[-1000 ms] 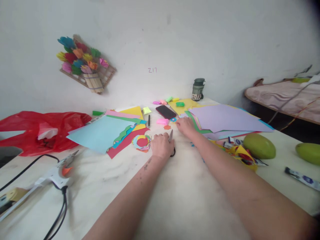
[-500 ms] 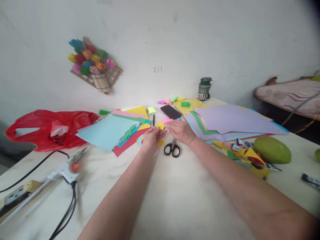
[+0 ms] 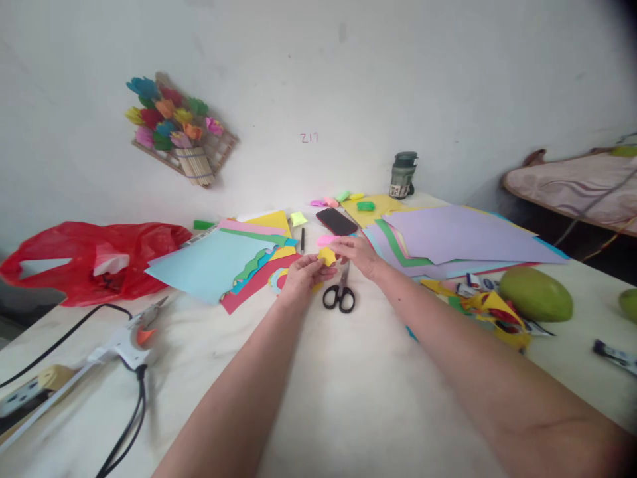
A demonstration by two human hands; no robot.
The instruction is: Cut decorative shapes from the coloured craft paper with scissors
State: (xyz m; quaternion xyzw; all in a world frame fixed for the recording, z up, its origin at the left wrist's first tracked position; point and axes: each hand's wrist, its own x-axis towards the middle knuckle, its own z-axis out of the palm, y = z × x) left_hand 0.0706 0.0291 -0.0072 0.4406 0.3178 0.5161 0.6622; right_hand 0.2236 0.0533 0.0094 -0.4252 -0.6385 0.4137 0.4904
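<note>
A small yellow paper piece with a scalloped outline (image 3: pixel 327 257) is held up between my two hands over the middle of the table. My left hand (image 3: pixel 303 277) pinches its left edge, thumb on top. On the opposite side, my right hand (image 3: pixel 359 255) has its fingertips closed at the piece's right edge. Just below lie black-handled scissors (image 3: pixel 339 299), blades pointing away and partly covered by the right hand. Beside my left hand is a pale blue and yellow paper ring (image 3: pixel 277 280). A pink item (image 3: pixel 327 240) lies behind the yellow piece.
Coloured sheets lie in stacks left (image 3: pixel 209 259) and right (image 3: pixel 458 236). Behind the hands are a phone (image 3: pixel 337 221) and a black pen (image 3: pixel 302 239). A glue gun (image 3: pixel 127 345) with its cord, a red plastic bag (image 3: pixel 144 245), a mango (image 3: pixel 536 294) and a bottle (image 3: pixel 402 175) stand around.
The yellow piece has turned to show more of its face, and my right fingers have lifted slightly off it toward its right edge. A blue scrap now shows beside my right forearm.
</note>
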